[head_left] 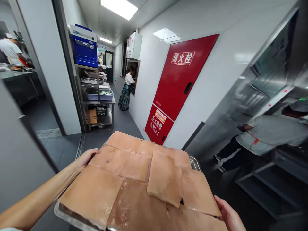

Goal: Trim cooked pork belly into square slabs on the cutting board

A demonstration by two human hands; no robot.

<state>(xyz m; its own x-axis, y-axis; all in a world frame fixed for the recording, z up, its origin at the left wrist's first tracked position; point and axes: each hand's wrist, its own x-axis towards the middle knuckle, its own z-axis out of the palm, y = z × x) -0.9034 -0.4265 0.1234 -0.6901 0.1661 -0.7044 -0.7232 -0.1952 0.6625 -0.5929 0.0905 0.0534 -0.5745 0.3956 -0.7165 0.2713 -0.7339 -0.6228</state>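
Held out before me is a metal tray (195, 163) covered with several flat, tan slabs of what looks like pork skin (137, 165). One slab (165, 176) lies on top of the others, right of the middle. My left hand (88, 157) grips the tray's left side, its fingertips partly hidden by the slabs. At the lower right, my right hand (228, 213) is closed on the opposite side; the thumb shows along the edge, while the other fingers are hidden below.
A steel rack (98, 102) with a blue machine (84, 48) and tubs stands left of the corridor. Ahead, a person (126, 88) stands at a wall opening. A red fire-hydrant cabinet (178, 77) fills the right wall. Another person (269, 134) bends at the right; one works beyond the left doorway.
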